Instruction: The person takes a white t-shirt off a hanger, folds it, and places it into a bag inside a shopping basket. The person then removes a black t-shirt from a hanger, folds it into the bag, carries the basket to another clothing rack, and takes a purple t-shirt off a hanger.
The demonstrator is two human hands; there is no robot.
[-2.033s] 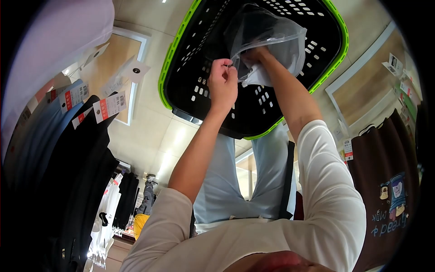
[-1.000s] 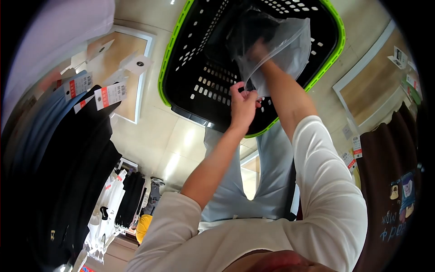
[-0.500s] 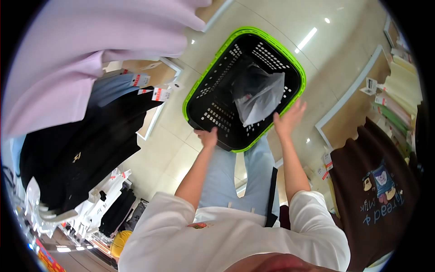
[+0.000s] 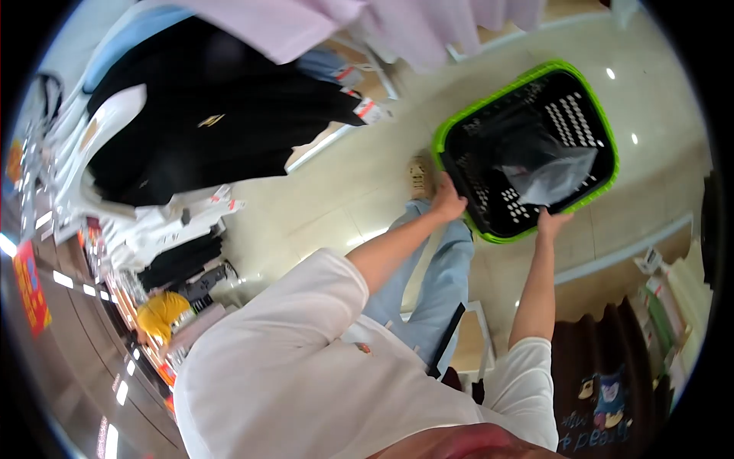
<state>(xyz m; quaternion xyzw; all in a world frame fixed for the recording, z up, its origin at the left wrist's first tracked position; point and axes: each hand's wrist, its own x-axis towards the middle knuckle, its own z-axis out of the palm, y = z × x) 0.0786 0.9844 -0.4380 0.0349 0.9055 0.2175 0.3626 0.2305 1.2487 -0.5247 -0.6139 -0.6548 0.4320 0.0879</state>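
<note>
I hold a black shopping basket (image 4: 604, 122) with a bright green rim, tilted so that I look into it. My left hand (image 4: 449, 200) is closed on its near left corner. My right hand (image 4: 552, 222) grips the rim on the near side, the thumb over the edge and the other fingers partly hidden. Inside the basket lies a translucent grey plastic bag (image 4: 556, 174) with something dark in or beside it that I cannot make out.
Black T-shirts (image 4: 222, 115) with price tags hang at the left, pink garments (image 4: 428, 30) at the top. A brown printed garment (image 4: 589, 375) hangs at the lower right. A person in yellow (image 4: 162, 315) is far left. Tiled floor (image 4: 321, 214) lies below.
My view has turned and the basket has shifted right in it. My right hand, whose fingers were spread beside the rim, is now closed on it. A shoe shows below.
</note>
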